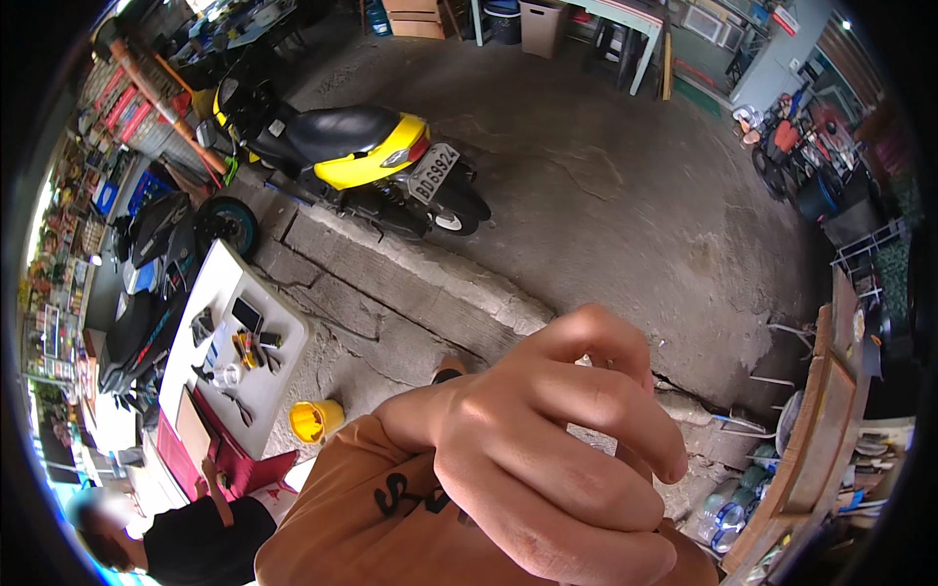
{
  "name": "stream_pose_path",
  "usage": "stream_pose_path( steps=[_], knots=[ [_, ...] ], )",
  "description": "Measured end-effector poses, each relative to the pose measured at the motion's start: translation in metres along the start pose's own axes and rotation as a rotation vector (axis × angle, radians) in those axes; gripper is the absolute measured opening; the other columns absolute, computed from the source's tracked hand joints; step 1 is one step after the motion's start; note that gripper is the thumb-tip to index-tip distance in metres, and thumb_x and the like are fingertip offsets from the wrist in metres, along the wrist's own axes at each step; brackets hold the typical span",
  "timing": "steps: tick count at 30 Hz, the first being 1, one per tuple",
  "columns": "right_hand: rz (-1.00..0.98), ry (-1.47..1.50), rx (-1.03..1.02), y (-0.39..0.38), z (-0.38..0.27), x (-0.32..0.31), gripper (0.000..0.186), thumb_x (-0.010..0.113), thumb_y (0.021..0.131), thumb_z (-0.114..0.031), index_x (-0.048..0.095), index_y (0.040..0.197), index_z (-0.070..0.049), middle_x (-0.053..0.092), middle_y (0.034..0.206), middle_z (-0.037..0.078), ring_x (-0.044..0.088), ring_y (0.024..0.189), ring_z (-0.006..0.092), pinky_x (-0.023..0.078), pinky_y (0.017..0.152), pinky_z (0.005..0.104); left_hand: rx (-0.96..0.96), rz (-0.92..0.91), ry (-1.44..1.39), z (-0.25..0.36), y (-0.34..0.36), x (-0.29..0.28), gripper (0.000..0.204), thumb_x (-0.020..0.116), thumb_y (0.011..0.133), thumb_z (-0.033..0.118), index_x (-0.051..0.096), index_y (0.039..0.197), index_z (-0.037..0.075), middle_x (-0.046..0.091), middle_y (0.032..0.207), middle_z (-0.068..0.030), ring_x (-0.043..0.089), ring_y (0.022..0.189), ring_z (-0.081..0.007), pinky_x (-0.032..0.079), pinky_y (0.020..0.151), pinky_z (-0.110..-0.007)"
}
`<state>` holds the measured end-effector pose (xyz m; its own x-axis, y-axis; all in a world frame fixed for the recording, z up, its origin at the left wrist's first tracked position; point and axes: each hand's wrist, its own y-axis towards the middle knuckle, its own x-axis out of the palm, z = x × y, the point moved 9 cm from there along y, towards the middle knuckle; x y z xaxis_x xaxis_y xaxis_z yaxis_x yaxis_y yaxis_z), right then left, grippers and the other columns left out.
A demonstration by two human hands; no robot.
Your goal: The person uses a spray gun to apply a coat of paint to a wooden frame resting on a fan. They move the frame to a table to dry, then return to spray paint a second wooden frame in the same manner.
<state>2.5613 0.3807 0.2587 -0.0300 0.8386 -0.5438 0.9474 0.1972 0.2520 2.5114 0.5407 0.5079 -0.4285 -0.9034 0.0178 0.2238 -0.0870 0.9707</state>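
Note:
My left hand point(547, 449) is raised close to the camera over my orange-brown shirt point(332, 518), back of the hand showing. Its fingers are curled, with small gaps between some; the palm, thumb and anything they may hold are hidden. I cannot see my right hand. To the left of my hand stands a yellow bucket point(313, 420). Beyond it, a white table point(215, 278) bears a phone, pliers, other tools and small items.
Another person point(205, 537) in black sits at the lower left beside red material. A yellow-black scooter point(362, 166) and dark motorcycle point(147, 303) stand ahead and left. A concrete ledge point(440, 273) crosses the floor. A wooden board point(821, 410), bottles and bicycles line the right.

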Motion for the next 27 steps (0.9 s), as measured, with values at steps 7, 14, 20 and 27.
stream_pose_path(
  steps=[7, 14, 20, 27],
  knots=[
    [0.046, 0.001, 0.083, 0.015, 0.051, -0.023, 0.019, 0.062, 0.087, -0.005, 0.057, 0.105, -0.003, 0.056, 0.088, 0.014, 0.054, 0.065, 0.0260, 0.044, 0.061, 0.0349, -0.062, -0.056, -0.007, -0.081, 0.014, 0.009, 0.013, 0.056, 0.090, 0.012, 0.065, 0.080, 0.015, 0.067, 0.084, 0.0023, 0.064, 0.085, -0.0171, 0.036, 0.079, -0.036],
    [0.055, -0.029, 0.187, 0.082, 0.103, -0.046, 0.021, 0.063, 0.086, -0.006, 0.057, 0.106, -0.003, 0.056, 0.087, 0.013, 0.054, 0.064, 0.0255, 0.044, 0.061, 0.0353, -0.053, 0.020, -0.044, -0.195, 0.016, -0.037, 0.006, 0.066, 0.089, 0.017, 0.064, 0.092, 0.022, 0.066, 0.084, 0.0088, 0.062, 0.088, -0.0144, 0.034, 0.085, -0.035],
    [0.068, -0.033, 0.370, 0.181, 0.169, -0.059, 0.018, 0.063, 0.087, -0.005, 0.057, 0.104, -0.003, 0.055, 0.082, 0.013, 0.055, 0.064, 0.0244, 0.044, 0.061, 0.0342, 0.091, 0.176, 0.030, -0.313, 0.040, -0.083, 0.013, 0.066, 0.088, 0.030, 0.062, 0.095, 0.019, 0.062, 0.085, 0.0057, 0.062, 0.090, -0.0165, 0.037, 0.080, -0.036],
    [-0.092, -0.109, 0.171, 0.376, 0.187, -0.068, 0.023, 0.064, 0.084, -0.005, 0.056, 0.106, -0.005, 0.054, 0.081, 0.013, 0.054, 0.065, 0.0281, 0.042, 0.059, 0.0378, -0.084, 0.190, 0.030, -0.451, 0.098, -0.172, 0.003, 0.066, 0.089, 0.021, 0.064, 0.087, 0.021, 0.067, 0.080, 0.0080, 0.063, 0.087, -0.0150, 0.035, 0.081, -0.036]
  ],
)
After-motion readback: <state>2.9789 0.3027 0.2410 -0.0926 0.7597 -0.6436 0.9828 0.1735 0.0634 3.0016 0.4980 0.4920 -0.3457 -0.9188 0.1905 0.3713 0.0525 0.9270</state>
